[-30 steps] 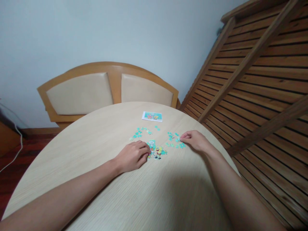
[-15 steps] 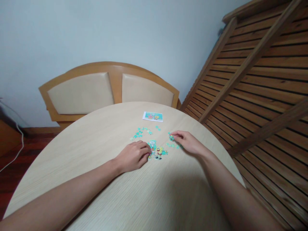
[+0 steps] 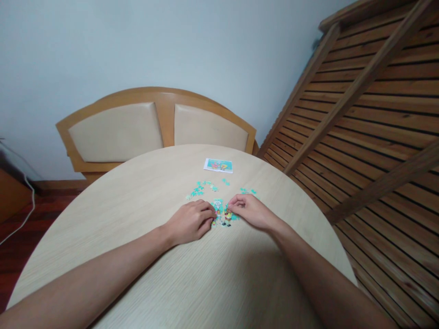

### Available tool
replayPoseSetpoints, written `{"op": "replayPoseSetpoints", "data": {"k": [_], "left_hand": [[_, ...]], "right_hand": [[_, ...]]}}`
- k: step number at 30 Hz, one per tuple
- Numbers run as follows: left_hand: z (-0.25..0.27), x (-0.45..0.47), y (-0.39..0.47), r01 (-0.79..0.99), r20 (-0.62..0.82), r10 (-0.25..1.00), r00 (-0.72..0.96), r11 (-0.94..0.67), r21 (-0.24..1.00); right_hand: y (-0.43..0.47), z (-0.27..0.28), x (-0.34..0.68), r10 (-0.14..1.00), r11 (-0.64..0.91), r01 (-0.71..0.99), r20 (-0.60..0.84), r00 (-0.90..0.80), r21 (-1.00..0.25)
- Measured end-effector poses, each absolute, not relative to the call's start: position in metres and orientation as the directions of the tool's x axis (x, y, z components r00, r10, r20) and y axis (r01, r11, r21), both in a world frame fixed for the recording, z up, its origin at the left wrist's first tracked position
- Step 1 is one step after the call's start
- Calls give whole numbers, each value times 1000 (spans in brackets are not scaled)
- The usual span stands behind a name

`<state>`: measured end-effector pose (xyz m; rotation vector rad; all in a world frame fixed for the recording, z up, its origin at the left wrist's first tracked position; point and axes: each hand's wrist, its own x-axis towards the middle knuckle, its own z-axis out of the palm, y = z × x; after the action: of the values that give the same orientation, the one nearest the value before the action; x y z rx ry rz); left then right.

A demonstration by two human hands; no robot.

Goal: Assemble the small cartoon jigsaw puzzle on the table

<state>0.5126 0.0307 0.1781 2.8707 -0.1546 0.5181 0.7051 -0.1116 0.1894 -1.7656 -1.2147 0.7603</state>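
Note:
A partly joined jigsaw puzzle [image 3: 218, 205] with cartoon figures on turquoise lies on the table between my hands. My left hand [image 3: 192, 220] rests at its left side, fingers curled together and touching its edge, covering some of it. Over the puzzle's upper right part is my right hand [image 3: 252, 210], thumb and fingers pinched on a small puzzle piece [image 3: 227, 208] that they mostly hide. I cannot tell whether this piece touches the puzzle.
Loose turquoise pieces [image 3: 197, 188] lie beyond my left hand, others [image 3: 247, 191] beyond my right. A picture card [image 3: 219, 165] lies farther back on the round table [image 3: 154, 183]. Behind stands a padded headboard [image 3: 116, 132]; slatted wooden boards [image 3: 370, 114] lean at right.
My right hand has moved left and towards me, bringing the pinched piece from among the loose pieces to the puzzle. My left hand has stayed put.

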Motion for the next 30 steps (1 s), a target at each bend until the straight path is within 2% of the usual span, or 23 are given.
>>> {"op": "replayPoseSetpoints", "data": {"k": [8,15,21,30], "left_hand": [[177,513,31,-142,352,-67,934,-971,191],[179,513,30,-146,362,-68,930,-970,193],[178,513,31,-147,360,-71,930,-971,187],[178,514,30,-136,344,-65,937,-973,186]], "right_hand": [[-109,186,698,936,-178,454,-7,352,-873],[-109,185,697,951,-114,436,29,309,-893],[-111,186,696,968,-97,541,48,248,-835],[-113,191,694,973,-100,600,50,227,-794]]}}
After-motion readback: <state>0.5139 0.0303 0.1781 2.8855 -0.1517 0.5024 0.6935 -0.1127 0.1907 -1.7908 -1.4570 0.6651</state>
